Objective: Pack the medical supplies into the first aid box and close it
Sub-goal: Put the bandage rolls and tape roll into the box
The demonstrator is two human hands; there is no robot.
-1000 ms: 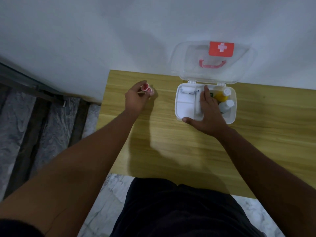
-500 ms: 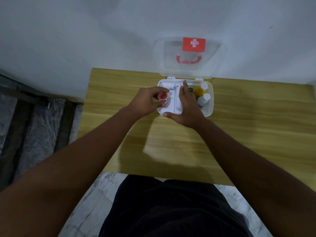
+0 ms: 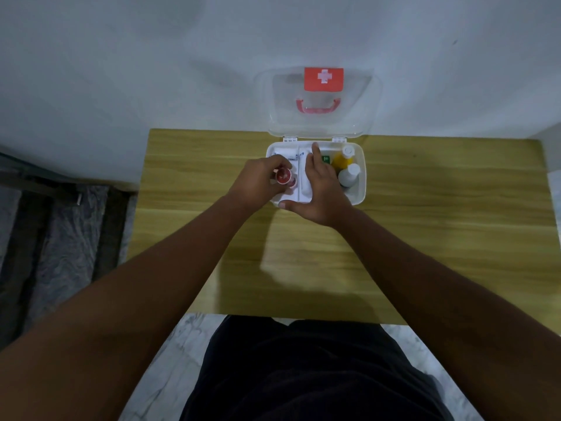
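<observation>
I've got both hands over the first aid box [image 3: 359, 189], which sits open on the desk [image 3: 440, 223] against the wall. My left hand [image 3: 258, 183] is curled tight around a small red-capped bottle [image 3: 283, 177], fingers and thumb clamped on its sides, the cap facing up at me. That bottle hangs just over the box's left compartment, right at my fingertips; I can't tell whether its base touches the tray yet.

My right hand [image 3: 321, 189] lies spread across the middle of the box, fingers apart and gripping nothing. The forefinger reaches toward the far wall of the box, the thumb presses along the near rim, and the palm covers the middle divider.

Just right of that hand I see a yellow bottle [image 3: 343, 161] with a white cap, and in front of it a white bottle [image 3: 349, 174], both standing in the right compartment. A bit of green packaging [image 3: 326, 159] peeks out beside my forefinger. Beyond my left fingertips lies a flat white packet [image 3: 288, 155] in the far left corner.

Past both hands the clear lid [image 3: 361, 117] stands upright against the wall, red cross label [image 3: 323, 79] and red handle [image 3: 318, 106] showing through it.
</observation>
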